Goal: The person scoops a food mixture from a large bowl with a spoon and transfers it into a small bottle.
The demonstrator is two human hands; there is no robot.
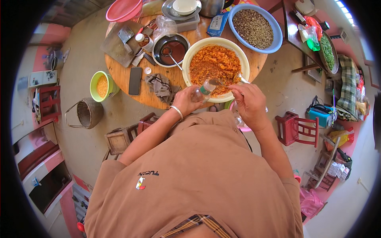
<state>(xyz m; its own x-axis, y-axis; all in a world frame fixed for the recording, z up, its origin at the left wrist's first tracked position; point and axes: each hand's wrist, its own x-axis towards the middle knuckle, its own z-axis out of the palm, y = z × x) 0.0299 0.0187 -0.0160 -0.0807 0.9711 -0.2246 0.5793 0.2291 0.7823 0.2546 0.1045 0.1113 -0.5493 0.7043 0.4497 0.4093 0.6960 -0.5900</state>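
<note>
My left hand [187,101] grips a clear bottle [203,91] with a green band, tilted at the near rim of a large cream basin [244,64]. Orange-red chopped mash [215,64] fills much of that basin. My right hand [250,99] pinches the handle of a small metal spoon [219,83], whose head is at the bottle's mouth; its contents are hard to make out. Just beyond my right fingers, a silvery utensil handle [244,79] leans out of the basin. Left of the basin stands a dark-lined bowl [157,47] of reddish-brown liquid, with a ladle [171,55] in it.
The round wooden table [119,76] also bears a phone [135,81], a grey cloth [162,86], a cleaver [126,35], a lidless jar [144,41] and a blue basin [276,32] of brown granules. Below stand a green bucket [110,86], a woven basket [95,113] and a red chair [288,128].
</note>
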